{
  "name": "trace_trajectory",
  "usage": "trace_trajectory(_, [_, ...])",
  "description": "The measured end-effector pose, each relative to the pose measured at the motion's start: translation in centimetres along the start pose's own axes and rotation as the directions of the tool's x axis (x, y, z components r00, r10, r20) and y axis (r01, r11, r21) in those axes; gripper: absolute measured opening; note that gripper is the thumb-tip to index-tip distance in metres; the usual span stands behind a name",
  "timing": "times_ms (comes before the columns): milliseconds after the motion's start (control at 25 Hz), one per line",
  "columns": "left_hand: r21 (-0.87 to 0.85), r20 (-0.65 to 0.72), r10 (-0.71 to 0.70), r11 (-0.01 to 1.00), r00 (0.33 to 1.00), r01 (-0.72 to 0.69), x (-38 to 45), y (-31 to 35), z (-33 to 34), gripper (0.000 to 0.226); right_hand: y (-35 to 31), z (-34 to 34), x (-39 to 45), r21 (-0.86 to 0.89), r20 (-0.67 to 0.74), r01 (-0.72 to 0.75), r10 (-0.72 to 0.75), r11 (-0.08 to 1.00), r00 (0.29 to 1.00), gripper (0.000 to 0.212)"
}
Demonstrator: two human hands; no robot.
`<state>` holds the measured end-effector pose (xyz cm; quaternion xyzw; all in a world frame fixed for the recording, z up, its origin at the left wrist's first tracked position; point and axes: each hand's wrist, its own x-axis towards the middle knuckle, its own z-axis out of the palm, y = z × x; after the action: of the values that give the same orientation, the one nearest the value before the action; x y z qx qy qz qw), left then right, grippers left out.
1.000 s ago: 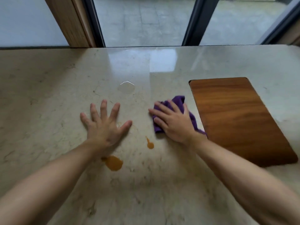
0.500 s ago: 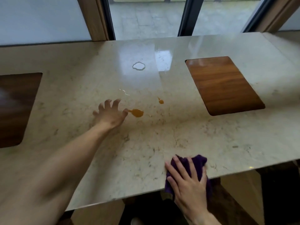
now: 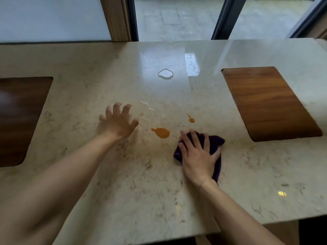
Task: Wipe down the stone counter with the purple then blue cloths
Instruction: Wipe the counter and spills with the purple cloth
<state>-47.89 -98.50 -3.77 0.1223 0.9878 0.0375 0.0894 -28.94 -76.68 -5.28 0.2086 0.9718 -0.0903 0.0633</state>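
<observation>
Glossy veined stone counter; right hand flat on crumpled purple cloth; left hand splayed, empty.

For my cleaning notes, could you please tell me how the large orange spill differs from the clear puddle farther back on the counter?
The orange spill is opaque and strongly coloured; the clear puddle is see-through, showing mainly as a bright outline. The orange spill lies close to the purple cloth under the right hand; the clear puddle sits well beyond both hands. Both are unwiped liquid on the stone counter.
</observation>
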Motion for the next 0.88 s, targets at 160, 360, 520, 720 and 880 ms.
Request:
trace_trajectory(160, [0.037,-0.029,0.016,0.999,0.999,-0.015,6.0,-0.9,-0.2,0.073,-0.5,-0.9,9.6,0.023,-0.102,-0.011,0.014,1.0,0.995,0.051])
trace_trajectory(360, [0.068,-0.028,-0.087,0.994,0.996,0.088,11.0,-2.6,-0.1,0.081,-1.7,-3.3,24.7,0.039,-0.08,-0.01,0.013,0.999,0.997,0.048])
trace_trajectory(520, [0.046,-0.061,-0.085,0.995,0.995,0.088,10.6,-2.8,0.9,0.084,-3.3,-5.7,37.1,0.079,-0.031,0.006,-0.004,0.997,1.0,0.049])
trace_trajectory(720, [0.022,-0.087,-0.06,0.998,0.994,0.062,10.0,-3.4,1.5,0.085,-6.8,-7.5,48.7,0.077,-0.01,0.089,-0.088,0.993,0.996,0.05])
trace_trajectory(880, [0.013,-0.1,-0.05,0.999,0.994,0.052,9.4,-3.1,1.8,0.082,-9.4,-7.2,52.3,0.077,0.005,0.201,-0.202,0.976,0.979,0.05])
